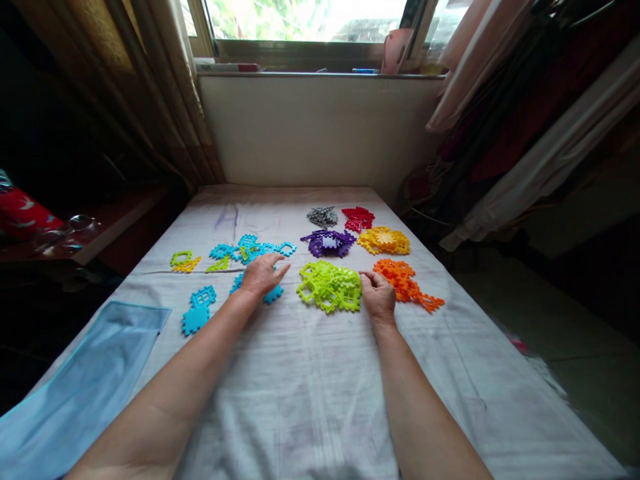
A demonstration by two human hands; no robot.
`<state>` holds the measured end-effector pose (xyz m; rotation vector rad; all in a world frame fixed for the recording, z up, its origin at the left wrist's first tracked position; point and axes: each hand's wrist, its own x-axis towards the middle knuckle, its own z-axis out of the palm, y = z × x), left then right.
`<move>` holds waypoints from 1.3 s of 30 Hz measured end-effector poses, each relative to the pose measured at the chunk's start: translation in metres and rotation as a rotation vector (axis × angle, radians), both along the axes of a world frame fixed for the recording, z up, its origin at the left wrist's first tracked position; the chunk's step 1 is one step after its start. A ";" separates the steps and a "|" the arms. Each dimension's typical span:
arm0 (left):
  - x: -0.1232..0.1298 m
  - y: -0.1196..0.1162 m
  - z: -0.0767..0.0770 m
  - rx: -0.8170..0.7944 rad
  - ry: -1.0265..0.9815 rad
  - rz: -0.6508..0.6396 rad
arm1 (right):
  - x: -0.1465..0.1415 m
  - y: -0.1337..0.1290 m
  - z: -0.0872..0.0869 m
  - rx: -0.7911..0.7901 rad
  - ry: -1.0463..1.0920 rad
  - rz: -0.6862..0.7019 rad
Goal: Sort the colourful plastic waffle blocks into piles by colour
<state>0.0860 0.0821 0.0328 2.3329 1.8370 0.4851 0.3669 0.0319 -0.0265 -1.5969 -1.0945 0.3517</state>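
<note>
the green pieces (341, 277) and orange pieces (399, 275) look like smooth plastic, the sheet (310, 387) matt, creased cloth.

lime toothed pieces (329, 285) heaped; blue toothed pieces (197, 321) scattered leftward

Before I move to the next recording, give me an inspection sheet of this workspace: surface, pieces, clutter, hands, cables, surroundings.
Surface: pale, wrinkled sheet.
Job's things: lime pile in the middle; gray pile, red pile, purple pile and yellow pile farther back; orange pile to the right; blue pieces scattered left, some green pieces among them.
Clutter: blue cloth, near left.
Hands: left hand spread over blue pieces; right hand curled at the lime pile's right edge, grip unclear.
Cables: nothing certain seen.
Surroundings: window ahead, pink cup on its sill; curtain left; hanging clothes right.
</note>
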 end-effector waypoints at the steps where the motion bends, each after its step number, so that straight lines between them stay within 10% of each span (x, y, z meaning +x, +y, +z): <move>1: -0.011 0.004 0.002 0.018 0.009 0.043 | 0.000 0.000 0.000 0.001 -0.002 0.001; 6: -0.057 0.028 0.006 -0.020 0.167 0.296 | 0.000 0.000 0.000 0.005 -0.006 0.002; 18: -0.077 0.045 0.005 -0.153 0.262 0.325 | -0.002 0.000 0.001 0.020 -0.007 -0.010; 28: -0.103 0.045 0.035 -0.093 0.249 0.438 | -0.001 0.001 -0.001 0.018 -0.018 -0.010; 39: 0.027 -0.007 0.004 -0.092 -0.405 -0.090 | -0.002 0.001 -0.001 0.006 -0.021 -0.006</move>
